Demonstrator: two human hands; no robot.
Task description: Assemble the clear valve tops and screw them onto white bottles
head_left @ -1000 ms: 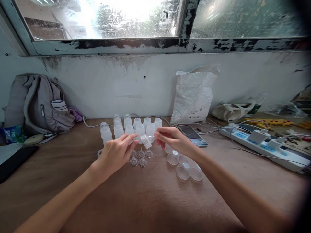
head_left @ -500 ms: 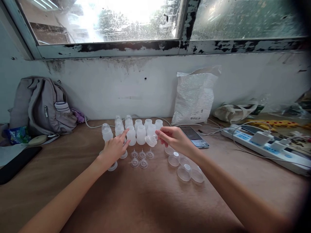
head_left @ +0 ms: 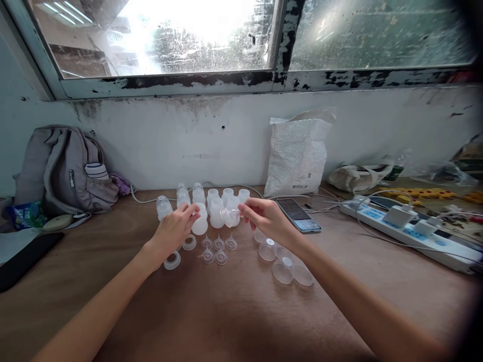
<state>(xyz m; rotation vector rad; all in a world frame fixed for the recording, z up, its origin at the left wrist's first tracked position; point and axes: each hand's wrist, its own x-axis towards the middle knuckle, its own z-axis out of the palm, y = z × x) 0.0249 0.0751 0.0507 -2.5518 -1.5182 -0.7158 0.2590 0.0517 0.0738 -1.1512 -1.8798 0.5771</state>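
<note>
My left hand (head_left: 176,222) is closed with its fingers at the rim of a small frosted white bottle (head_left: 199,223), which stands a little forward of the others. My right hand (head_left: 264,215) pinches a clear, round flanged piece (head_left: 227,217) by its narrow end, its wide side turned left in front of the open bottles (head_left: 217,212). Several clear discs with pointed tips (head_left: 219,244) lie below the bottles. White screw rings (head_left: 172,260) rest near my left wrist. Clear domed caps top some bottles (head_left: 163,207) at the left.
Clear round cups (head_left: 283,272) lie by my right forearm. A phone (head_left: 299,215), a white plastic package (head_left: 298,156) and a power strip (head_left: 411,229) with cables are at the right. A grey backpack (head_left: 68,171) and a black phone-like slab (head_left: 28,261) are at the left.
My left hand has gone from outstretched fingers to a grip on the bottle's rim, and that bottle has come forward. The flanged piece has turned slightly in my right hand.
</note>
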